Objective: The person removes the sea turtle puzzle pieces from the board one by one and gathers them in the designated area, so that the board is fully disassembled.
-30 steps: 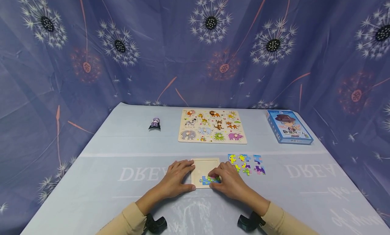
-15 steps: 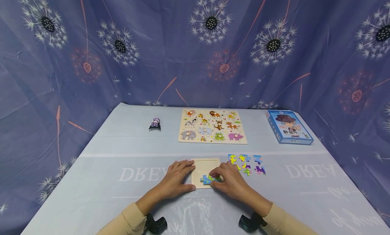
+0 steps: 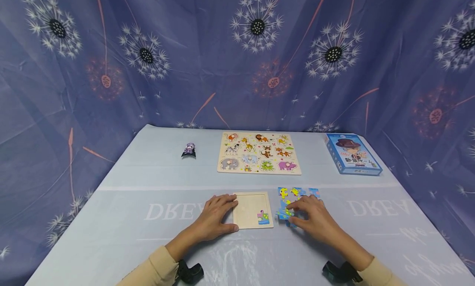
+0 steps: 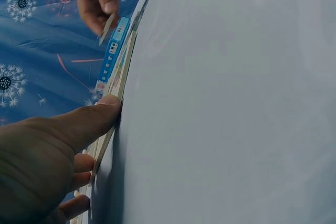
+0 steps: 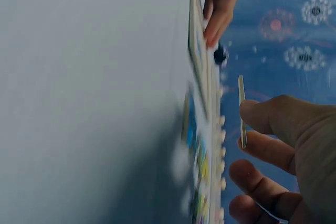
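A small square wooden puzzle tray point(image 3: 250, 203) lies in front of the person, with one green, pink and blue puzzle piece point(image 3: 264, 218) in its lower right corner. The left hand point(image 3: 217, 216) holds the tray by its left side, thumb at the near corner and fingers at the far one. Between thumb and fingers, the right hand point(image 3: 313, 218) pinches a blue and yellow-green jigsaw piece point(image 3: 283, 214). In the right wrist view that thin piece point(image 5: 242, 111) is edge-on, raised off the table. Several loose puzzle pieces point(image 3: 283, 192) lie beyond it, partly hidden by the right hand.
A wooden animal peg puzzle board point(image 3: 258, 153) lies farther back. A blue game box point(image 3: 352, 154) is at the back right, and a small purple and black figure point(image 3: 189, 150) at the back left. A patterned curtain point(image 3: 208, 63) hangs behind the table.
The right hand has moved right, away from the tray, carrying the blue piece out of it to just in front of the loose pieces. The left hand has stayed put.
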Demonstrator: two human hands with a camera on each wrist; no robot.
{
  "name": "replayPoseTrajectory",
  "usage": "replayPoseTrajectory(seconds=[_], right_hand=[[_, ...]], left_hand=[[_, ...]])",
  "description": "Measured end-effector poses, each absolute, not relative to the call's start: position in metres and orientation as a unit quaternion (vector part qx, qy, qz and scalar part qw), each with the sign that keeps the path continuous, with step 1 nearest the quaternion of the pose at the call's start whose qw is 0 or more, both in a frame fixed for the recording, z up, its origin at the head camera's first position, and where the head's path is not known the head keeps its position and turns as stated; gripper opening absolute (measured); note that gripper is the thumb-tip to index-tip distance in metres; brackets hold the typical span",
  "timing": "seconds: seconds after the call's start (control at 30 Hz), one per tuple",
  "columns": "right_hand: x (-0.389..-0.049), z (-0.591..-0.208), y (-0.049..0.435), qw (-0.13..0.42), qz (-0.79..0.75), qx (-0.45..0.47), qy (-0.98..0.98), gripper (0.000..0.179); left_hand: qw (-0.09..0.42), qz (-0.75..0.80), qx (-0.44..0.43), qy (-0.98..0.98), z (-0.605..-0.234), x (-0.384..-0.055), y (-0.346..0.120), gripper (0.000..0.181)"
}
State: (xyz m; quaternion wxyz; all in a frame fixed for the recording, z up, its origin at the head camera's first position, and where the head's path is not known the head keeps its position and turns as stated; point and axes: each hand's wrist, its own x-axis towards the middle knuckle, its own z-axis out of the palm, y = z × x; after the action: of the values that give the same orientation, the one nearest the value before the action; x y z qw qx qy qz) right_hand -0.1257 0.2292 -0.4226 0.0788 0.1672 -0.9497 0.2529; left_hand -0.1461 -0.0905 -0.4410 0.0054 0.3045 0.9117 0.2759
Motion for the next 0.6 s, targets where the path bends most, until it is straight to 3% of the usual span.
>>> replayPoseTrajectory(seconds=[0.23, 0.6], right_hand=[[-0.118, -0.428, 0.267, 0.076, 0.224, 0.144, -0.961, 0.028], [-0.115, -0.438, 0.284, 0.068, 0.211, 0.144, -0.964, 0.028]], left_hand=[[0.006, 0.275, 0.303, 0.912, -0.442, -0.147, -0.090, 0.067], [0.007, 0.279, 0.306, 0.910, -0.442, -0.147, -0.091, 0.067]])
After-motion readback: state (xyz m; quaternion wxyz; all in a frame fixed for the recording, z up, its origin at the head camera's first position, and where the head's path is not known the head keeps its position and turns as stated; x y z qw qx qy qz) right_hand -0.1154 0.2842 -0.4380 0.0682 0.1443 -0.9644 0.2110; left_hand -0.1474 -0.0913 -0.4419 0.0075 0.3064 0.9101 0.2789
